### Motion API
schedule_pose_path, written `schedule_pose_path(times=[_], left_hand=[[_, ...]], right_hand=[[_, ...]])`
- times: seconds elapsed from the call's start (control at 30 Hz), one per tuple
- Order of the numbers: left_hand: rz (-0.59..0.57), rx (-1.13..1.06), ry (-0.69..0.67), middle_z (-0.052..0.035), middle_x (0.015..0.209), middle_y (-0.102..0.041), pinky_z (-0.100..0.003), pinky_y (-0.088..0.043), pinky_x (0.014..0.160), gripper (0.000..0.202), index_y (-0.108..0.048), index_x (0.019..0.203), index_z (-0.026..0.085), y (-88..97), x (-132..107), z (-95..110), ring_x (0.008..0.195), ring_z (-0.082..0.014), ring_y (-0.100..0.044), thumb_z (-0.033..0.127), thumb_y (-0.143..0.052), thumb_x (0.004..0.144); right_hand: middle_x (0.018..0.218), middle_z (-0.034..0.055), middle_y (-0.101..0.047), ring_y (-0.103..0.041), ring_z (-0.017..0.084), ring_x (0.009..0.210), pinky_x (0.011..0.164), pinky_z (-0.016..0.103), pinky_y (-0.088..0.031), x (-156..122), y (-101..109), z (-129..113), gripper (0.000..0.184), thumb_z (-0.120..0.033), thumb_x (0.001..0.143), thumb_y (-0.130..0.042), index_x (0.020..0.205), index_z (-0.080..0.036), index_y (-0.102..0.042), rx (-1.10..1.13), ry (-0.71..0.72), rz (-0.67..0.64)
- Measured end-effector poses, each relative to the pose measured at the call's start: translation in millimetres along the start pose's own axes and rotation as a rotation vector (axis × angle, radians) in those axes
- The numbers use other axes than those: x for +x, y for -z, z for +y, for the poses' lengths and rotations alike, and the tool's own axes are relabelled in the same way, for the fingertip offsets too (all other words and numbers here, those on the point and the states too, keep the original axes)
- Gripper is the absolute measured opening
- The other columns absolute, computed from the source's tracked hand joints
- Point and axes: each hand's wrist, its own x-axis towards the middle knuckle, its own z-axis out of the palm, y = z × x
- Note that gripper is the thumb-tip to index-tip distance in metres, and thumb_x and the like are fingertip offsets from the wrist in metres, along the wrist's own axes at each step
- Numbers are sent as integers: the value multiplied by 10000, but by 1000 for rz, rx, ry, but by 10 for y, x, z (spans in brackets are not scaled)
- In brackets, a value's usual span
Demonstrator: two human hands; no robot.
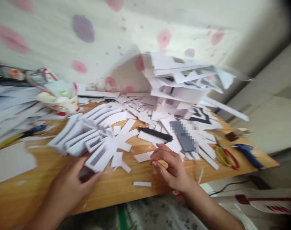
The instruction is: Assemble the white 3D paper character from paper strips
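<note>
While left fingers (77, 166) hold one paper model (86, 136), one cup (61, 104) stands behind.

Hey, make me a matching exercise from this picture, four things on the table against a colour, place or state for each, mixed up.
Column one:
1. Scissors
2. Glue gun
3. Cup
4. White paper model

Column two:
A. At the left hand
B. Yellow and red handles
C. Has things standing in it
D. Blue

Pairs: 1-B, 2-D, 3-C, 4-A
</note>
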Motion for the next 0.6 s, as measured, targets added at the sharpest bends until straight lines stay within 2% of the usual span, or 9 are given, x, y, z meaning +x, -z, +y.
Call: schedule_pose_path(times=[0.03, 0.13, 0.27, 0.43, 0.5, 0.6], left_hand=[[-33, -1, -27, -28, 922, -664, -336, -509, 716, 394, -600, 1061, 245, 26, -13, 13, 806, -234, -627, 511, -582, 771], [-22, -10, -82, -64, 972, -648, -354, -494, 813, 356, -603, 1001, 205, 48, -21, 52, 943, -257, -609, 438, -640, 735], [-28, 24, -114, -53, 879, -617, -346, -472, 766, 230, -570, 859, 188, 32, -41, 57, 876, -238, -588, 377, -647, 754], [-79, 9, -106, -78, 963, -619, -382, -471, 826, 240, -570, 920, 173, 54, -63, 75, 948, -255, -576, 328, -668, 764], [-101, -1, -100, -84, 982, -618, -398, -472, 853, 257, -570, 932, 170, 59, -56, 86, 978, -267, -573, 310, -686, 750], [-111, -8, -102, -81, 998, -613, -407, -468, 870, 279, -562, 955, 172, 59, -43, 91, 994, -272, -569, 296, -696, 743]], right_hand=[[799, 27, -696, -641, 174, 767, 933, 414, -478, 66, -145, -76, 102, -139, 853, -562, 901, -217, -606, 21, 46, -70], [905, 78, -709, -639, 209, 842, 829, 391, -524, 262, -508, -228, 200, -115, 843, -548, 1019, -191, -606, 34, 124, -231], [1091, 116, -692, -641, 220, 958, 836, 373, -546, 400, -819, -276, 320, -92, 870, -510, 1168, -161, -602, 17, 111, -278], [1212, 116, -633, -618, 214, 1065, 894, 367, -543, 386, -978, -224, 385, -82, 883, -489, 1233, -197, -600, -55, 96, -214], [1222, 120, -619, -628, 222, 1021, 844, 375, -558, 413, -990, -218, 361, -112, 891, -506, 1221, -212, -611, -129, 96, -202], [1193, 123, -630, -646, 226, 916, 746, 366, -562, 518, -997, -228, 282, -172, 886, -563, 1154, -201, -645, -264, 150, -260]])
